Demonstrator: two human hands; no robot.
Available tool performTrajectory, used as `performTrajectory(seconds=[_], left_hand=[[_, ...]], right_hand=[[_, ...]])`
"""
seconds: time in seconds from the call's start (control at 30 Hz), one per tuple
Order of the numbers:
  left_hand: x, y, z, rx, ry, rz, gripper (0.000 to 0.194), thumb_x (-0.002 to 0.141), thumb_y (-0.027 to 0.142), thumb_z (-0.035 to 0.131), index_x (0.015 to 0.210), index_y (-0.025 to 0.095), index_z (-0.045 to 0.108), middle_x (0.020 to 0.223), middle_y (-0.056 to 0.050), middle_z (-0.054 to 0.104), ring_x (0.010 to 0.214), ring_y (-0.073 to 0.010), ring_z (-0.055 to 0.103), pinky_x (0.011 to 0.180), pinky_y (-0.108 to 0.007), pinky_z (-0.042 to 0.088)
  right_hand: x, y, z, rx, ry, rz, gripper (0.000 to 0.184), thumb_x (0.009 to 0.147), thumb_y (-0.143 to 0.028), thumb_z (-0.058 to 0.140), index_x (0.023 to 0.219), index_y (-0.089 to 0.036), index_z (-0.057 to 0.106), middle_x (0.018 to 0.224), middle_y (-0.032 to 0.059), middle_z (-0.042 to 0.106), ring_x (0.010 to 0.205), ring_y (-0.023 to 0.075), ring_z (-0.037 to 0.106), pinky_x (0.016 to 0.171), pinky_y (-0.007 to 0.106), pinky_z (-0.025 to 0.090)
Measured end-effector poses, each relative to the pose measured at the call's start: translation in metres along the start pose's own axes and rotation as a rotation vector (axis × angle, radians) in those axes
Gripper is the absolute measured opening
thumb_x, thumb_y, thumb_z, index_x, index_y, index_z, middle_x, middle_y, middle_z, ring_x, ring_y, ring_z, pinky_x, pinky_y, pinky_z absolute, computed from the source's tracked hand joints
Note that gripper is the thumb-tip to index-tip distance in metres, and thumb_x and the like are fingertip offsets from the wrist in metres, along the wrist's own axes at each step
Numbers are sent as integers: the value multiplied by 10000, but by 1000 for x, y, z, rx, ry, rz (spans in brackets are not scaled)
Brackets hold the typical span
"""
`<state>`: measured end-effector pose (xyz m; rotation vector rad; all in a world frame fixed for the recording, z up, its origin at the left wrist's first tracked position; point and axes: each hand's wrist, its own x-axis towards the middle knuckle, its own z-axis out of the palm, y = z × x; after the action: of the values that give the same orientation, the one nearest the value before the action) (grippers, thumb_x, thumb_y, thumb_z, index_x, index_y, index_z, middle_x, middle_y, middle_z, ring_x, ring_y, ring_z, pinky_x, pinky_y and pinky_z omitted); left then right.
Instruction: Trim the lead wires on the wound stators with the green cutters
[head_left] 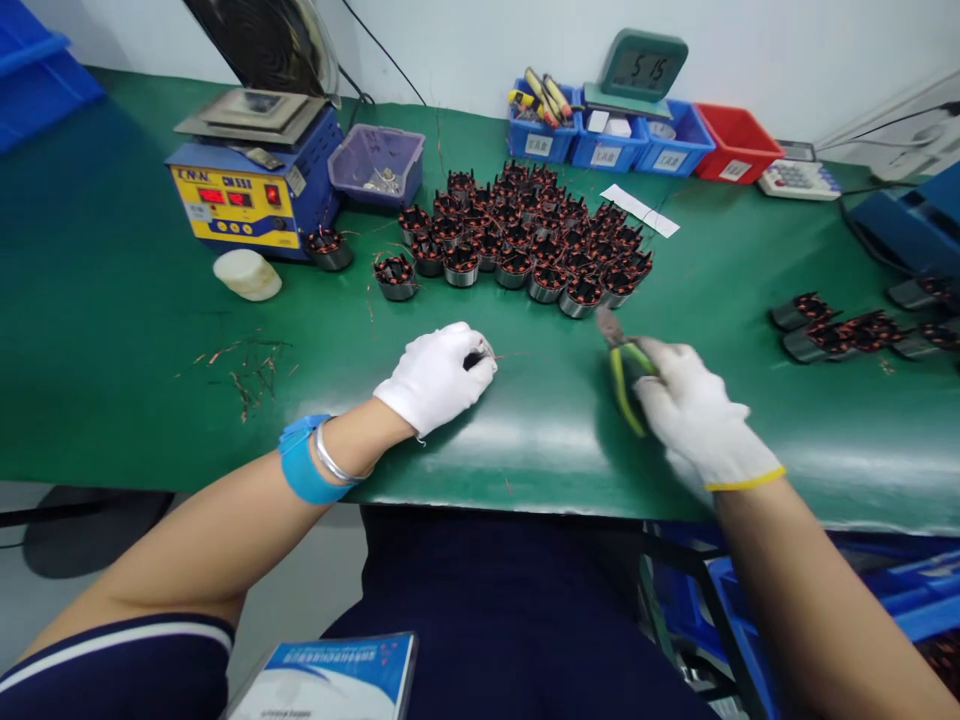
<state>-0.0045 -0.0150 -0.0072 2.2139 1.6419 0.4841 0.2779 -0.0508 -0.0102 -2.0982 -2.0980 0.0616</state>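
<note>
My left hand point(446, 375), in a white glove, is curled over the green tabletop around a small dark part that looks like a motor stator point(474, 360). The glove hides most of it, and a thin copper wire sticks out to the right. To the right, my gloved right hand point(686, 405) grips cutting pliers point(621, 375) with green-yellow handles. Their jaws point up and left, and the hand is slightly blurred. Beyond both hands stands a dense group of wound stators point(514, 265), black with copper windings. One stator point(395, 277) sits a little apart at its left.
Wire scraps point(255, 370) lie at left, near a white round block point(247, 274). Behind are a yellow-blue machine point(240, 205), a purple bin point(379, 150), blue bins point(611, 150), a red bin point(735, 140) and a clock point(643, 65). More stators point(847, 335) stand right.
</note>
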Motion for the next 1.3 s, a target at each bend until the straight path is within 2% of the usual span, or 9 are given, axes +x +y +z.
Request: performTrajectory(seconds=[0.1, 0.27, 0.4, 0.53, 0.77, 0.87, 1.03, 1.17, 1.3], left_hand=[[-1, -1, 2, 17, 23, 2, 212, 846, 339, 516, 848, 224, 694, 952, -27, 695, 892, -220, 650, 807, -355, 486], [-5, -3, 1, 149, 94, 136, 231, 853, 356, 519, 875, 201, 689, 916, -53, 687, 905, -246, 634, 824, -380, 464], [-8, -2, -1, 258, 130, 206, 232, 857, 333, 513, 882, 189, 693, 875, -67, 681, 895, -256, 619, 823, -392, 444], [-7, -1, 1, 257, 112, 162, 223, 853, 308, 501, 866, 201, 696, 881, -60, 677, 875, -242, 624, 744, -355, 445], [-7, -1, 3, 245, 93, 129, 225, 837, 283, 486, 865, 199, 693, 894, -60, 682, 887, -250, 632, 737, -358, 464], [-6, 0, 4, 244, 67, 128, 243, 849, 286, 470, 889, 200, 694, 904, -59, 679, 897, -254, 631, 729, -361, 464], [-4, 3, 2, 286, 24, 110, 262, 875, 298, 449, 899, 182, 683, 914, -76, 667, 895, -254, 628, 722, -356, 458], [-4, 5, 1, 290, 21, 92, 264, 884, 292, 439, 910, 171, 672, 909, -91, 658, 881, -274, 630, 708, -373, 464], [-5, 4, 3, 274, 21, 101, 260, 888, 295, 441, 925, 180, 671, 925, -86, 659, 894, -275, 629, 719, -374, 469]], right_hand=[[-7, -17, 15, 8, 16, -203, 427, 846, -200, 447, 1240, -149, 602, 1290, 158, 566, 1076, 329, 594, 885, 486, 533], [-18, -19, 27, 235, 191, -283, 345, 871, -188, 419, 1161, -133, 598, 1219, 162, 613, 1126, 297, 593, 973, 481, 497], [-36, -12, -11, 378, 201, -316, 304, 881, -168, 418, 1132, -207, 585, 1221, 113, 636, 1110, 251, 629, 946, 435, 531], [-52, -19, -50, 183, 90, -508, 356, 862, -173, 434, 1177, -240, 588, 1307, 110, 604, 1123, 266, 635, 881, 414, 571], [-62, -51, -23, 131, -37, -612, 420, 852, -97, 376, 1180, -211, 611, 1266, 75, 652, 1032, 225, 687, 820, 366, 612], [-63, -31, -45, 175, -3, -608, 407, 875, -141, 405, 1216, -272, 585, 1235, 47, 670, 1044, 215, 683, 842, 360, 611], [-62, -8, -85, -24, 145, -423, 390, 868, -305, 460, 1236, -341, 585, 1303, 37, 627, 978, 294, 698, 756, 447, 625], [-56, -22, -46, -62, 22, -397, 415, 815, -176, 429, 1163, -251, 643, 1323, 71, 616, 973, 269, 707, 639, 359, 631], [-51, -26, -8, 91, -25, -378, 502, 830, -140, 405, 1308, -177, 550, 1343, 112, 595, 1162, 256, 621, 896, 387, 583]])
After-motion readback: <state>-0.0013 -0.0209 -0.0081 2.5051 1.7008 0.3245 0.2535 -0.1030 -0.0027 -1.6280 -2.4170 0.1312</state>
